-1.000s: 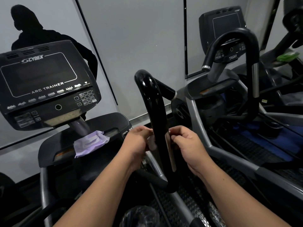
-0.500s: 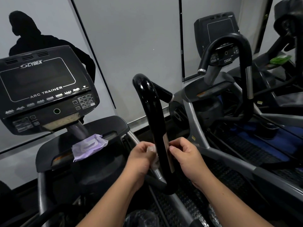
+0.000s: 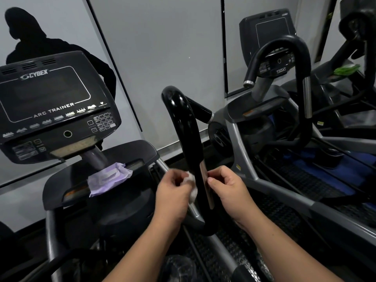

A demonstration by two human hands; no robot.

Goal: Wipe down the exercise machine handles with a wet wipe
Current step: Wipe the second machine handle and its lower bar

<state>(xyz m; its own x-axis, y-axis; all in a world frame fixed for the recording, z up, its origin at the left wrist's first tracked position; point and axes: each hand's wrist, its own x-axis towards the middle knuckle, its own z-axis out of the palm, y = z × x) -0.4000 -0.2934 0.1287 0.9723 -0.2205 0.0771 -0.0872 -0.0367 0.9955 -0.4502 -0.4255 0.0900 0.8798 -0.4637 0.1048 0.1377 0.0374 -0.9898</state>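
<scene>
Both hands are working at the lower stretch of the glossy black handle (image 3: 188, 127), a curved bar that is rising in the middle of the view and looping over at the top. The left hand (image 3: 173, 192) is sitting on the handle's left side, fingers curled and pinching a crumpled white wet wipe (image 3: 192, 185); the wipe is pressing against the handle's left face beside the metal strip (image 3: 205, 184) set into the bar. The right hand (image 3: 227, 190) is sitting on the handle's right side, fingers curled inward, with thumb and forefinger tips touching the edge of the bar near that strip; whether it is pinching part of the wipe, cannot tell. Left of the handle, the machine's console (image 3: 50, 110), marked CYBEX ARC TRAINER, is standing dark. Under it a purple wipe packet (image 3: 107, 178) is lying on the console tray (image 3: 101, 159), well apart from the hands. A second machine (image 3: 284, 102) with its own looped handle is standing to the right. A dark silhouette of a person (image 3: 24, 41) is showing on the grey wall panel (image 3: 162, 47) behind the console.
</scene>
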